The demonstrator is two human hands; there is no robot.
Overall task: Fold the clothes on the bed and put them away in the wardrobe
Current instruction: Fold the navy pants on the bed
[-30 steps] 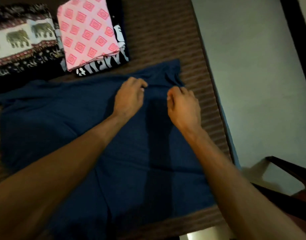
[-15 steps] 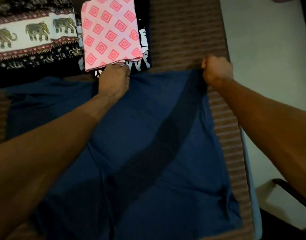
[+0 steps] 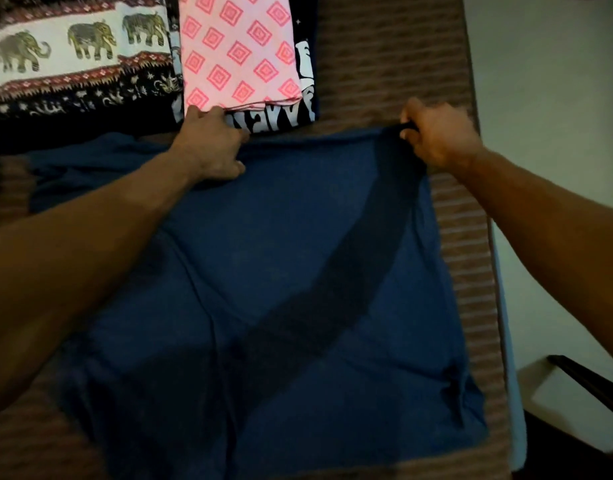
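Observation:
A dark blue garment (image 3: 280, 271) lies spread flat across the brown striped bed (image 3: 384, 64). My left hand (image 3: 211, 147) grips the garment's far edge near its middle, fingers curled into the cloth. My right hand (image 3: 436, 133) pinches the far right corner of the same garment and holds it slightly raised. Beyond the blue garment lies a folded pink cloth with a diamond pattern (image 3: 235, 50), stacked on a folded black garment with white lettering (image 3: 305, 102). The left hand's knuckles touch this stack's near edge.
An elephant-print cloth (image 3: 73, 57) lies at the far left of the bed. The bed's right edge (image 3: 499, 271) borders a pale floor (image 3: 557, 98). A dark piece of furniture (image 3: 592, 386) stands at the lower right.
My hands have moved apart along the garment's far edge, from close together near its middle to the middle and the right corner. The far edge is now pulled straight.

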